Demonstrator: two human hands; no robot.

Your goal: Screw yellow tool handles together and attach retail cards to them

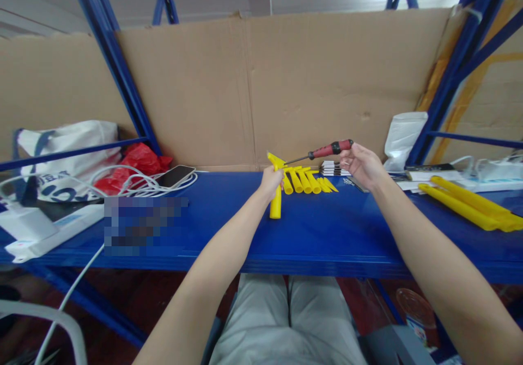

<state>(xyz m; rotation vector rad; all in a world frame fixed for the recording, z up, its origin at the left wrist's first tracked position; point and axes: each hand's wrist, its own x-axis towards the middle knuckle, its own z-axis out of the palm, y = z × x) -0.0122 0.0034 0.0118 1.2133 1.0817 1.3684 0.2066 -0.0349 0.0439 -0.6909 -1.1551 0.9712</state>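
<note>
My left hand [272, 183] is wrapped round a yellow T-shaped plastic part [275, 206], held upright just above the blue shelf. In my right hand [360, 164], the fingertips pinch the end of a red and black screwdriver [330, 150]. The screwdriver lies nearly level, its thin shaft pointing left and its tip at the upper part of the yellow piece. Whether the tip sits inside it is too small to tell. Behind my left hand, several more yellow parts [305, 182] stand in a row, with small yellow wedge pieces [328, 185] at their right.
The blue shelf [229, 234] has a cardboard back wall [183, 92]. On the left are a white bag [77, 152], a red plastic bag [141, 160], a phone [176, 176], cables and a power strip [61, 231]. Long yellow pieces [469, 204] and a white pouch [404, 139] are at right.
</note>
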